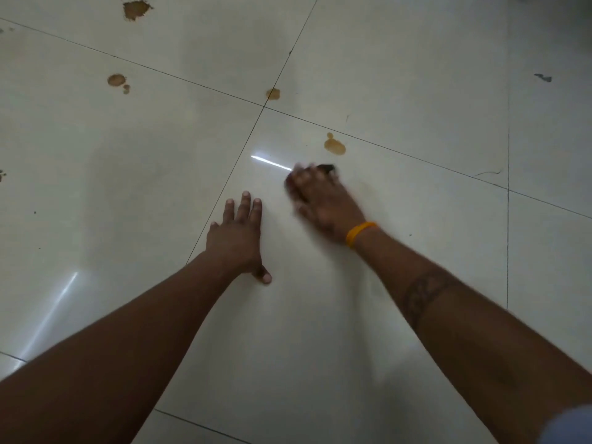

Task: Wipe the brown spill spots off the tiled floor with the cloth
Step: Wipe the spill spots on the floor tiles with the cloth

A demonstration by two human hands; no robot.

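Several brown spill spots mark the pale tiled floor (400,91). The nearest spot (334,145) lies just beyond my right hand (323,200), which is blurred and presses a dark cloth (327,168) to the tile; only the cloth's far edge shows past my fingers. Another spot (273,94) sits by the tile joint farther off. Two more lie to the far left: a small pair (116,80) and a large blotch (136,9). My left hand (238,233) rests flat on the floor, fingers spread, holding nothing.
Dark grout lines cross the floor. A small grey mark (543,77) lies at the far right, and a dark speck (1,175) at the left edge. Light glares off the glossy tiles. An orange band (360,233) circles my right wrist.
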